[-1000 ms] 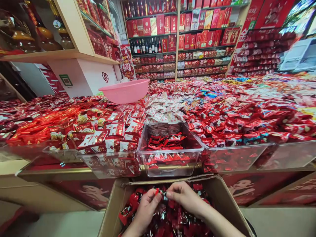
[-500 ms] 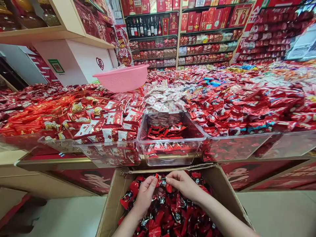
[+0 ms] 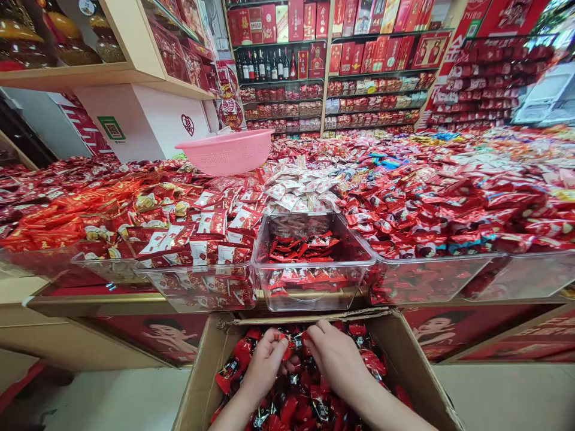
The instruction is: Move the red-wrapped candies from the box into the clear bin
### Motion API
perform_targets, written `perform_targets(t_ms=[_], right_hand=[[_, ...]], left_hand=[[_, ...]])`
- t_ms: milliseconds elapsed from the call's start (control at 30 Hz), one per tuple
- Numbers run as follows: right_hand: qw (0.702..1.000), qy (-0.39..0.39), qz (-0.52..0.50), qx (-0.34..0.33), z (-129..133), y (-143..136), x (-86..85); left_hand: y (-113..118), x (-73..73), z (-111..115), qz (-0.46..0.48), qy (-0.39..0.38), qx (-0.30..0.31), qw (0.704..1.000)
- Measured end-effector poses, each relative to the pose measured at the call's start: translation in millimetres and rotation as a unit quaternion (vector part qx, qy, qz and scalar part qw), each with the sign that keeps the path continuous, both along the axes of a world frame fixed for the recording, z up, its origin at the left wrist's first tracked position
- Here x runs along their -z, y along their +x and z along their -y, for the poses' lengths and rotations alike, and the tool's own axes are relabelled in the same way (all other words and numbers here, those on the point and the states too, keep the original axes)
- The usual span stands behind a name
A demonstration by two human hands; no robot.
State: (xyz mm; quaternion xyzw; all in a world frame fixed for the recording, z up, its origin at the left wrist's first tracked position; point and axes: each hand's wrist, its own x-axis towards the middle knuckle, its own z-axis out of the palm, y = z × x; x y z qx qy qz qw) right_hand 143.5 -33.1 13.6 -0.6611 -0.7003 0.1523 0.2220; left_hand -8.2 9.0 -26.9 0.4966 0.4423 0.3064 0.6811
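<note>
Over a cardboard box [image 3: 197, 383] full of red and black wrapped candies [image 3: 321, 404], my left hand [image 3: 265, 365] pinches one end of a candy packet [image 3: 294, 342]. My right hand [image 3: 336, 362] has its fingers closed at the packet's other end, its back turned up and partly covering the grip. Just beyond the box stands a clear plastic bin [image 3: 314, 299], partly filled with similar small red packets [image 3: 300, 248].
Bins heaped with red packets [image 3: 431, 221] line the counter on both sides. White packets [image 3: 299, 185] are piled behind the middle bin. A pink basket [image 3: 229, 152] rests on the left heap. Shelves of boxes and bottles [image 3: 263, 64] stand behind.
The view has tilted up slightly, so the scene sits lower. My right hand has turned more palm-down over the candy packet and covers more of its right end.
</note>
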Motion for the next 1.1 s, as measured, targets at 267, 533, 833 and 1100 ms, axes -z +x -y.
perform_targets(t_ms=[267,533,833,1100], right_hand=[[0.997,-0.014,0.023,-0.067,6.4,-15.8,12.0],[0.993,-0.011,0.045,-0.104,18.5,0.9,-60.2],[0.945,0.204,0.241,-0.085,-65.1,47.4,-195.8],[0.924,0.051,0.356,-0.131,-151.0,53.2,-158.1]], left_hand=[[0.4,2.4,5.7,-0.023,0.057,0.085,0.995],[-8.9,-18.4,2.9,0.054,0.032,0.102,0.993],[-9.2,-6.4,-0.8,-0.034,0.041,0.086,0.995],[-15.8,14.4,-2.4,-0.135,0.15,0.097,0.974]])
